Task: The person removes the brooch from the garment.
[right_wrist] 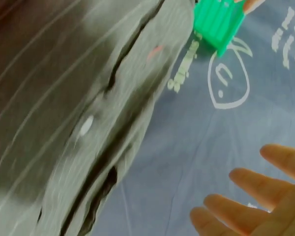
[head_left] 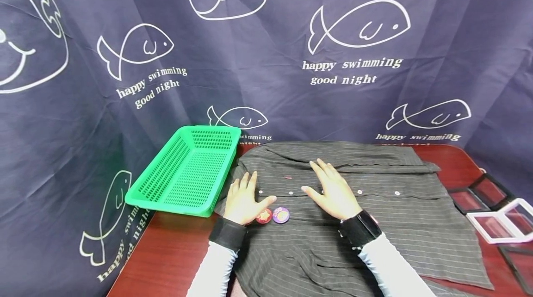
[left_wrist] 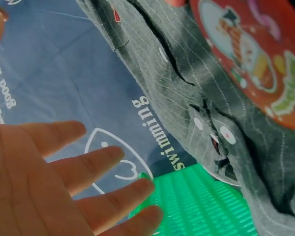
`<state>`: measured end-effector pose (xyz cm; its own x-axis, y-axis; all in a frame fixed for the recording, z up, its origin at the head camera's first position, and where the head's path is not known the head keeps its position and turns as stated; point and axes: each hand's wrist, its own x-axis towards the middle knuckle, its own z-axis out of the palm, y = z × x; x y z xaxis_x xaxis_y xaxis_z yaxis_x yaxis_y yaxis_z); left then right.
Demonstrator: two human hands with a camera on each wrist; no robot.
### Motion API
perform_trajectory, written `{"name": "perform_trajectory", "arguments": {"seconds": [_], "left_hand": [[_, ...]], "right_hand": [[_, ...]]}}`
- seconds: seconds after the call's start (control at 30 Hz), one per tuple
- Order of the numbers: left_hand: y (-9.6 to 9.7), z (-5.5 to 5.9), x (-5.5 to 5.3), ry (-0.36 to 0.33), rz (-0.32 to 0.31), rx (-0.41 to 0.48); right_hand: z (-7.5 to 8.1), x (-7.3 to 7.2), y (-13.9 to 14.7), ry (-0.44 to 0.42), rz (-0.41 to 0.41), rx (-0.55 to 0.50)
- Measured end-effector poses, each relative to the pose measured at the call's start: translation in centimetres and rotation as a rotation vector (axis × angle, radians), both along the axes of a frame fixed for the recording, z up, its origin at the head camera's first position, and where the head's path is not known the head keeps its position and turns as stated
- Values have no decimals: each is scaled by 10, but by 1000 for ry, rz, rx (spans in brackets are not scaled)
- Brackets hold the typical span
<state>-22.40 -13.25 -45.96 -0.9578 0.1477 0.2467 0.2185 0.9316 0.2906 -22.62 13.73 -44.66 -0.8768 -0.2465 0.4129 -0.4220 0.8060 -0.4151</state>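
Observation:
A dark grey striped shirt (head_left: 399,223) lies spread out, a row of white buttons running across it. Over its left part is my left hand (head_left: 241,202), palm down with straight, spread fingers. My right hand (head_left: 335,195) is also spread flat over the button row and covers part of it. Neither hand grips anything; whether they touch the cloth I cannot tell. Beside the left thumb lie a red round badge (head_left: 264,216) and a purple round badge (head_left: 281,215). The left wrist view shows a red badge (left_wrist: 260,54) with printed pictures up close.
A green plastic basket (head_left: 187,170) stands at the left edge of the red-brown table (head_left: 175,246). Several black and white framed pieces (head_left: 495,227) lie at the right edge. A dark blue curtain (head_left: 275,79) with fish drawings hangs behind.

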Motion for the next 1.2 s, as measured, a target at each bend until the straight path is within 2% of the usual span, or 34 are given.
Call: {"name": "perform_trajectory", "arguments": {"seconds": [0.23, 0.4, 0.63, 0.93, 1.2], "left_hand": [[-10, -5, 1, -19, -19, 56], [-18, -11, 1, -1, -45, 72], [-25, -17, 6, -16, -31, 49], [-28, -19, 9, 18, -69, 16], [-29, -18, 10, -12, -74, 15]], "right_hand": [[-1, -3, -26, -55, 106, -47], [-2, -2, -43, -82, 153, -67], [-3, -3, -66, -108, 210, -56], [-11, -9, -90, -176, 253, -96], [-19, -13, -102, -219, 310, -130]]}}
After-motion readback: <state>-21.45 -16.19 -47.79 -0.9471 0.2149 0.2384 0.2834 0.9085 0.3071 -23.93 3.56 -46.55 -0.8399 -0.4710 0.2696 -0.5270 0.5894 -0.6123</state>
